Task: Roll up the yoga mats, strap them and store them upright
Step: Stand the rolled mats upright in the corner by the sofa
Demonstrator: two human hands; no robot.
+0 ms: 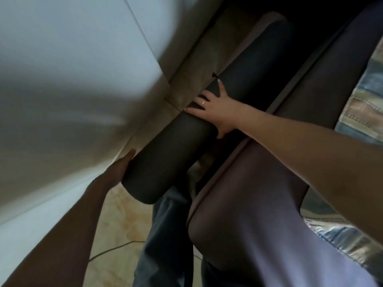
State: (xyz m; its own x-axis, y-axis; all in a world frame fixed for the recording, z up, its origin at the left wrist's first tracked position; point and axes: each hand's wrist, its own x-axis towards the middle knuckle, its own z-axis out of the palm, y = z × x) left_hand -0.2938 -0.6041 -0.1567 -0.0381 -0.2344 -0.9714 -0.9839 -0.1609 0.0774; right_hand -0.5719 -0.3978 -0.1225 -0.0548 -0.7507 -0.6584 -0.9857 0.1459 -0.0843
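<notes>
From the head view, a dark rolled yoga mat is being held between both hands, leaning in the corner where the pale wall meets the tiled floor, its far end low by the skirting and its near end rising toward the camera. The right hand is lying across the middle of the roll with fingers spread and bending over its curve, thumb underneath, so it is gripping rather than merely resting. The left hand is pressing flat against the wall-side flank of the near end, fingers fairly straight.

As a judgement, the roll is looking light but bulky, soft enough to dent under the fingers, with a matte, grippy skin unlikely to slip. Its weakness is probably unwinding: no strap is showing on it, so the outer flap may be springing loose unless a palm is covering it. Mid-length, where the right hand is sitting, is looking like the best hold, with the other hand steadying an end.

Counting: one dark roll in hand, and a second, mauve yoga mat lying alongside to the right, seemingly rolled or folded; I cannot tell which. Two hands, two mats, and one patterned blanket at the right edge.
</notes>
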